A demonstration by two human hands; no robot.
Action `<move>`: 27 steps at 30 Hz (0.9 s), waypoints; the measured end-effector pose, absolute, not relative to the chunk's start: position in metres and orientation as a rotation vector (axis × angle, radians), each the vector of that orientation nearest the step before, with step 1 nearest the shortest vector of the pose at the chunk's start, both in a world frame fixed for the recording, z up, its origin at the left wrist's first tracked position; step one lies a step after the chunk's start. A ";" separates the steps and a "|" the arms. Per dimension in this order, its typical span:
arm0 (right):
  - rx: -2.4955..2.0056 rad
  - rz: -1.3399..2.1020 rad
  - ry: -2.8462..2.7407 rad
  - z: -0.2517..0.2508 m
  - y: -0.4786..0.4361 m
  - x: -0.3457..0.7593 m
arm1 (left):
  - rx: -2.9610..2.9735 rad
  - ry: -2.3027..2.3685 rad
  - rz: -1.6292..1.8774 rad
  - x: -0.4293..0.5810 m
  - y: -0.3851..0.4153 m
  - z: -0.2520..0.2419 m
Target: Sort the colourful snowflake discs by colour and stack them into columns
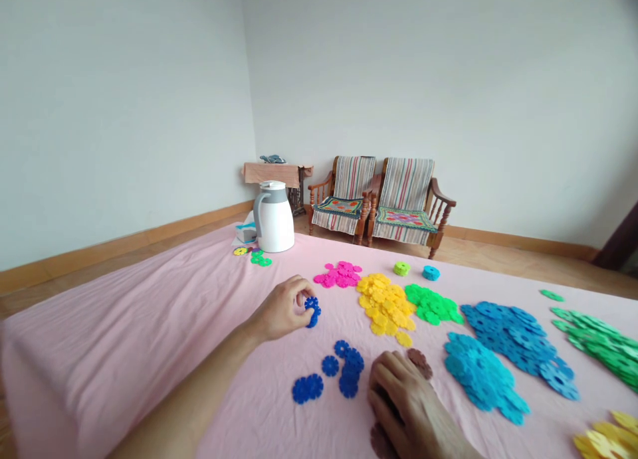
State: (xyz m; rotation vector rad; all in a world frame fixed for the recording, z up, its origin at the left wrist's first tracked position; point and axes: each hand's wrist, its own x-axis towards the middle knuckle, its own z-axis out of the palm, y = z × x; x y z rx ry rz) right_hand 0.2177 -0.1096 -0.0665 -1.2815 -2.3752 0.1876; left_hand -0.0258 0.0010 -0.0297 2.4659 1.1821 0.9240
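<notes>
My left hand pinches a dark blue snowflake disc between thumb and fingers, held above the pink cloth. Just beneath it is another dark blue disc; I cannot tell whether that one is gripped too. Nearer to me lie several loose dark blue discs, between my two hands. My right hand rests palm down on the cloth, fingers bent and fingertips lowered, with a gap by the thumb. Brown discs show past its far side and below it; what its palm covers is hidden.
Piles of pink, yellow, green, light blue and blue discs spread rightward. Small lime and blue stacks stand behind. A white jug stands at the far left; two wooden chairs are beyond.
</notes>
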 end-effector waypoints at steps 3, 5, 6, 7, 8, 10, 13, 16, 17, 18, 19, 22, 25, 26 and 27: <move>-1.278 0.188 -2.370 -0.067 -0.110 0.219 | 2.481 1.204 0.906 -0.031 0.010 -0.035; -1.273 0.185 -2.360 -0.068 -0.109 0.219 | 2.497 1.194 0.858 -0.030 0.012 -0.040; -1.268 0.180 -2.357 -0.068 -0.109 0.219 | 2.503 1.189 0.837 -0.029 0.012 -0.042; -1.258 0.173 -2.362 -0.068 -0.109 0.219 | 2.507 1.187 0.821 -0.028 0.013 -0.044; -1.251 0.166 -2.368 -0.068 -0.108 0.219 | 2.511 1.187 0.811 -0.027 0.013 -0.045; -1.251 0.157 -2.378 -0.068 -0.108 0.219 | 2.521 1.191 0.797 -0.026 0.014 -0.047; -1.262 0.158 -2.372 -0.068 -0.108 0.219 | 2.530 1.190 0.772 -0.028 0.015 -0.046; -1.245 0.144 -2.374 -0.067 -0.108 0.219 | 2.524 1.117 0.716 -0.033 0.015 -0.042; -1.242 0.142 -2.379 -0.067 -0.108 0.219 | 2.525 1.078 0.688 -0.035 0.015 -0.040; -1.242 0.142 -2.384 -0.066 -0.107 0.219 | 2.527 1.041 0.653 -0.037 0.015 -0.039; -1.245 0.147 -2.390 -0.066 -0.107 0.219 | 2.528 1.011 0.615 -0.040 0.015 -0.038; -1.275 0.169 -2.379 -0.067 -0.107 0.218 | 2.515 0.974 0.513 -0.045 0.015 -0.037; -1.285 0.179 -2.351 -0.068 -0.108 0.218 | 2.486 0.937 0.431 -0.045 0.016 -0.038; -1.280 0.177 -2.344 -0.068 -0.109 0.218 | 2.488 0.924 0.416 -0.044 0.017 -0.038; -1.271 0.173 -2.341 -0.068 -0.109 0.218 | 2.496 0.913 0.405 -0.043 0.018 -0.038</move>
